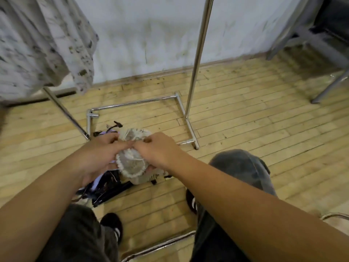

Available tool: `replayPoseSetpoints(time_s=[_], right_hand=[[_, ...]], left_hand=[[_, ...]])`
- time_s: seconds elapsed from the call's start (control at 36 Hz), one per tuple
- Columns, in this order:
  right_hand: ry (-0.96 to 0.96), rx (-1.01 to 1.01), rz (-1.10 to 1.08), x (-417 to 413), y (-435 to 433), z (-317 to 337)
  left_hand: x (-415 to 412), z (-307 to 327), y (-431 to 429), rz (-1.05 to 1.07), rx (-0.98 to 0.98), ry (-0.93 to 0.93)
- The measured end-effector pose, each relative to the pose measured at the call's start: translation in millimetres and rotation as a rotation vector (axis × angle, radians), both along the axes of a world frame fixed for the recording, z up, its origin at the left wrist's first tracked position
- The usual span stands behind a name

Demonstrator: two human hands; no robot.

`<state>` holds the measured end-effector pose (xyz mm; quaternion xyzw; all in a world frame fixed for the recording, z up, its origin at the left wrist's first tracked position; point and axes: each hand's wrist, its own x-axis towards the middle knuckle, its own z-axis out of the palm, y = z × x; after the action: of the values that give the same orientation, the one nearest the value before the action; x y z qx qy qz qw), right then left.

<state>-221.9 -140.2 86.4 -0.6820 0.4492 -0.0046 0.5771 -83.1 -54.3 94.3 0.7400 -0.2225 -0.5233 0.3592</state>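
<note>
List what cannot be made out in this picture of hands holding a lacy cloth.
Head view, lacy cloth: middle covered by left hand and right hand; its kind unclear.
Head view, pile of clothes: largely hidden under cloth and hands.
Head view, hanging dress: cut by top and left edges, blurred.

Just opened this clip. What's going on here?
A person holds a small cream, lace-edged sheer garment in both hands. The left hand and right hand pinch it near its top, above a heap of dark and lilac clothes with black hangers on the wooden plank floor. A chrome clothes rail stands just beyond, with a pale floral-print garment hanging at its left. The lace piece is not on the rail.
</note>
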Motion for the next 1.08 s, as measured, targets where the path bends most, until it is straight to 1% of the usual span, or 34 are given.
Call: replayPoseSetpoints(time_s=[0.06,0.14,0.19,0.31,0.42,0.5,0.58,0.64,0.72,0.75,0.81,0.86,0.89,0.92,1.0,1.08], right_hand=[[0.032,-0.132,0.019,-17,11,-7],[0.085,-0.16,-0.025,-41,18,-25],[0.136,-0.161,-0.019,-56,22,-38],[0.257,-0.2,-0.042,-86,19,-54],[0.293,-0.181,-0.091,-94,15,-58],[0.303,-0.227,-0.074,-92,17,-59],[0.28,-0.22,-0.052,-93,19,-60],[0.235,-0.243,-0.039,-94,20,-59],[0.084,-0.271,-0.115,-90,21,-56],[0.008,-0.238,-0.147,-88,23,-54],[-0.131,-0.069,-0.187,-82,26,-49],[-0.234,0.089,-0.159,-77,30,-46],[-0.259,0.109,-0.121,-75,32,-48],[-0.265,0.086,-0.072,-74,33,-50],[-0.194,-0.056,0.117,-72,36,-58],[-0.098,-0.104,0.278,-71,36,-62]], left_hand=[[-6,-1,16,0.034,0.004,-0.106],[-6,-15,40,-0.004,0.003,-0.336],[-5,-26,57,-0.016,-0.005,-0.394],[-1,-51,81,-0.204,-0.046,-0.52],[1,-57,92,-0.324,-0.044,-0.542],[-3,-62,89,-0.381,-0.043,-0.638],[-7,-68,88,-0.495,-0.04,-0.604],[-9,-69,86,-0.533,-0.026,-0.594],[-12,-67,81,-0.542,-0.038,-0.531],[-14,-66,79,-0.542,-0.043,-0.5],[-17,-64,79,-0.542,-0.058,-0.45],[-20,-65,77,-0.536,-0.077,-0.43],[-21,-64,76,-0.531,-0.083,-0.421],[-23,-63,75,-0.527,-0.091,-0.408],[-26,-62,73,-0.521,-0.122,-0.354],[-26,-62,71,-0.507,-0.117,-0.324]])
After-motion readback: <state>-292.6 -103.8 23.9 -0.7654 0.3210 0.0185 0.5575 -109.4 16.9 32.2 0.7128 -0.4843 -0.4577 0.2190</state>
